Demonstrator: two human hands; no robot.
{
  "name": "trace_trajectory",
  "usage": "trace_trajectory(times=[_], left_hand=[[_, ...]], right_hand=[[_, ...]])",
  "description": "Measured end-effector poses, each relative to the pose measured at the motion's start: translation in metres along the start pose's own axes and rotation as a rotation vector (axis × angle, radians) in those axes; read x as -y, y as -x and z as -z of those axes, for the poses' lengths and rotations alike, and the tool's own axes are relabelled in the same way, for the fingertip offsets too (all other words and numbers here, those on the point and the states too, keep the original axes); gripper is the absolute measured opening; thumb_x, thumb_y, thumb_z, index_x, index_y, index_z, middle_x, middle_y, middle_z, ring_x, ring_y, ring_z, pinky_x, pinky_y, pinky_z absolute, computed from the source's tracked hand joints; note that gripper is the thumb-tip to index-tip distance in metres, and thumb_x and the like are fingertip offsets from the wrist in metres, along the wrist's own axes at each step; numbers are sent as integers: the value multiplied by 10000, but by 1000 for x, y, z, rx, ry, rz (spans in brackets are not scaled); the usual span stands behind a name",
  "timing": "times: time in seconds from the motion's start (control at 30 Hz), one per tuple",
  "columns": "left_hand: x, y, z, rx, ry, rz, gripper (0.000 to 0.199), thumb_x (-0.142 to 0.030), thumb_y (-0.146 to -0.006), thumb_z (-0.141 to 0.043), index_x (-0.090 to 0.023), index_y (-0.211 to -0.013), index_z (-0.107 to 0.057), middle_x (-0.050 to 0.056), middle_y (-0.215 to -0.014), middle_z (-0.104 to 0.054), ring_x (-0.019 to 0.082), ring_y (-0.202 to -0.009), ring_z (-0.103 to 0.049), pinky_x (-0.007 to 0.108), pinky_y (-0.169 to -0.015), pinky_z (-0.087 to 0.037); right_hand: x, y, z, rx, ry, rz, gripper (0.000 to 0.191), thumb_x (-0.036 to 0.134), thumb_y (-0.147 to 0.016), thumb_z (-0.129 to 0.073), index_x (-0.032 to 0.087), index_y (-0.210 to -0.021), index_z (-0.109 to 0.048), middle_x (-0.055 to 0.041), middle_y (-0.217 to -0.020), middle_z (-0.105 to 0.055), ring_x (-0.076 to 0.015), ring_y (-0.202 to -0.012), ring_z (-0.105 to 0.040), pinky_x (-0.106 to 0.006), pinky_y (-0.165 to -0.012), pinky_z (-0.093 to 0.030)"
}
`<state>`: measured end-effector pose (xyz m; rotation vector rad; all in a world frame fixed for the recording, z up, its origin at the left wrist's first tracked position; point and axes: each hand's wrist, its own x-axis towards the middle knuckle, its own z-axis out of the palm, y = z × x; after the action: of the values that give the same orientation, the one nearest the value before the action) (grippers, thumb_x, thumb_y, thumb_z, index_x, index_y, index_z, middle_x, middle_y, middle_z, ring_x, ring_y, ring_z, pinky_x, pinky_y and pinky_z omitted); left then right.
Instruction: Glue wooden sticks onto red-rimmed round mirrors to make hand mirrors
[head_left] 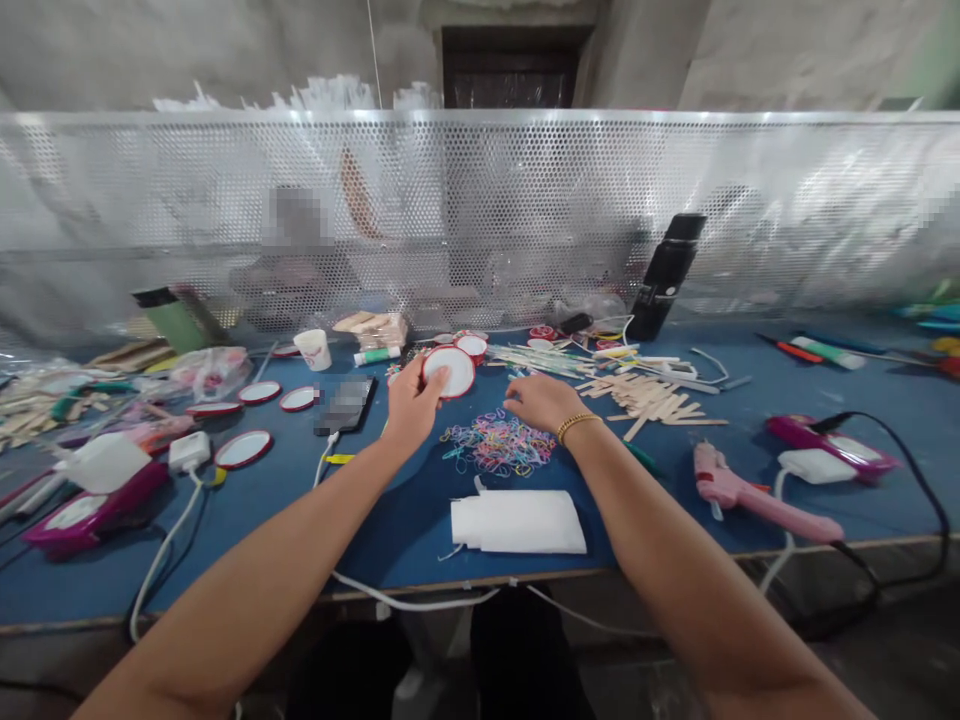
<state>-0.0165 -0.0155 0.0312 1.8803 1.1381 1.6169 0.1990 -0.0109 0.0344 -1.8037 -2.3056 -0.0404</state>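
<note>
My left hand [412,405] is closed on a round white disc with a red rim [454,376], lid-like, its white face toward me and the thumb on it. Just right of it, my right hand [550,402] hovers with loosely bent fingers. I see nothing between them. A heap of small coloured rubber bands [501,444] lies below and between both hands. Behind the held disc sits another red-rimmed disc [471,346]. A folded white cloth-like piece [517,521] rests near the table's front edge.
More red-rimmed discs [244,448] and a phone [352,403] lie leftward. Wooden sticks [652,398], a pink glue gun [757,495] and a black bottle [666,278] stand or lie to the right. A perforated metal screen [510,200] borders the back. Cables cross the front edge.
</note>
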Motion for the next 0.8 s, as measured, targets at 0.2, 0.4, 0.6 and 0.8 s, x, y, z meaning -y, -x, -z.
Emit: trace_trajectory(times=[0.2,0.4,0.6,0.8], left_hand=[[-6,0,-1,3,31,12,223,-397,-863,-602,-175,-870,-620,-12,-640,-571,79,-454,-479,212,-446,-377],[-2,1,-3,31,90,23,237,-417,-857,-612,-180,-864,-613,-5,-622,-572,92,-468,-494,218,-447,-386],[6,-2,-4,39,124,72,269,-441,-843,-620,-175,-878,-623,6,-647,-582,91,-464,-490,222,-441,-386],[17,-1,-5,62,187,188,278,-450,-829,-612,-173,-807,-606,-9,-592,-563,101,-471,-492,219,-445,-368]], right_hand=[[-1,-5,-7,-41,-5,-15,266,355,-893,-523,214,-986,-729,-72,-1037,-735,-217,-1015,-649,-297,-858,-467],[-3,-9,-10,-88,-10,-33,295,349,-911,-489,204,-1009,-726,-83,-1050,-729,-217,-998,-651,-293,-859,-464],[-3,-10,-9,-89,-4,-17,301,326,-921,-471,208,-1046,-719,-79,-1074,-724,-213,-1007,-646,-291,-863,-460],[0,-4,-6,7,-12,39,249,281,-892,-521,241,-1036,-719,-19,-1088,-728,-175,-1034,-640,-243,-867,-446]])
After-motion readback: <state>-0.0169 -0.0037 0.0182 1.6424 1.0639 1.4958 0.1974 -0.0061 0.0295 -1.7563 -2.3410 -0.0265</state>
